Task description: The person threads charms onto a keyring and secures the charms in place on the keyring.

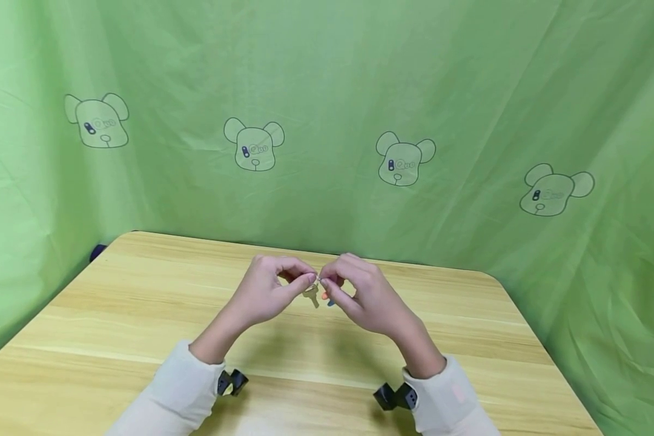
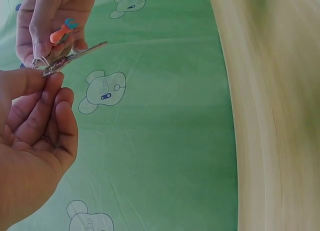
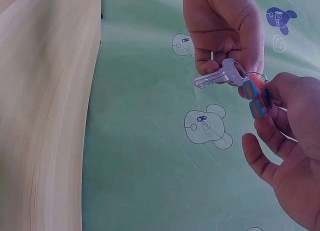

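Above the table my two hands meet fingertip to fingertip. The left hand [image 1: 267, 290] pinches a silver key [image 2: 75, 56] by its head between thumb and index finger, and the blade points away. A thin metal key ring [image 3: 257, 74] runs from the key's head to the right hand [image 1: 367, 297], whose thumb and forefinger pinch it. From the ring hangs a small orange and blue charm [image 3: 256, 100], close to the right fingers. Its exact shape is hard to tell. In the head view the key blade hangs down below the left fingertips; the ring is mostly hidden there.
A light wood-grain table [image 1: 142, 321] with rounded far corners lies under the hands. Green cloth [image 1: 327, 72] printed with bear heads surrounds its back and sides. Black wrist cameras [image 1: 395, 396] sit at both sleeve cuffs, low over the tabletop.
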`<state>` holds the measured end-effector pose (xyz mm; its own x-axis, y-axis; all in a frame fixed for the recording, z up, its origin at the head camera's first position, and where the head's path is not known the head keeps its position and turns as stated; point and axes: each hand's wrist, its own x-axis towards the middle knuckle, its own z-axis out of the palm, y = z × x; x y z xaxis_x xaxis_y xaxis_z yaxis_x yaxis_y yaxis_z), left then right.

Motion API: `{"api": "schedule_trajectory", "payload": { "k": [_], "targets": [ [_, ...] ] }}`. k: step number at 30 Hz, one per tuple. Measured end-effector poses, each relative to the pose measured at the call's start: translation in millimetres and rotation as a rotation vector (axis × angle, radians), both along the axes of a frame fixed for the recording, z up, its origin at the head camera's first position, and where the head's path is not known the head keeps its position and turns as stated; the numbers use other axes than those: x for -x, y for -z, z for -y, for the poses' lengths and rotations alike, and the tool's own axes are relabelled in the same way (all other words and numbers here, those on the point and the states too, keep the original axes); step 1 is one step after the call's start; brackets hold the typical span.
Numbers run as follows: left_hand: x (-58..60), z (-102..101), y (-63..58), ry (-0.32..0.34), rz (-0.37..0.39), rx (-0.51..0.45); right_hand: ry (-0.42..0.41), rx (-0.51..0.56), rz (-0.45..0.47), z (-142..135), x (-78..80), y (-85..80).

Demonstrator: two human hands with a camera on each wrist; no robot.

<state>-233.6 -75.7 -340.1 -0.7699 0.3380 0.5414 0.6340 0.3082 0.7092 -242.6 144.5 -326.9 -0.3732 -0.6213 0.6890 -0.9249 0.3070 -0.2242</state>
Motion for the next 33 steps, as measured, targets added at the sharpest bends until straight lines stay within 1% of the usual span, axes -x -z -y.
{"api": "schedule_trajectory", "payload": {
  "k": [3,9,13,22,33],
  "targets": [
    [0.1,-0.3,-0.2,-0.001,0.005,0.002,-0.005,0.001,0.002,0.2,-0.5,-0.5],
    [0.9,-1.0,0.2,0.025,0.006,-0.016,0.001,0.001,0.005,-0.2,-0.7,-1.5],
    [1.8,-0.6,0.7,0.028,0.007,-0.006,0.008,0.000,0.013,-0.7,0.2,-0.7],
    [2.0,-0.5,1.4,0.030,-0.047,0.024,0.013,-0.007,0.027,-1.2,1.3,0.5],
    [1.2,-0.3,0.9,0.044,-0.073,0.019,0.003,-0.014,0.026,-1.4,1.8,0.2]
  ]
}}
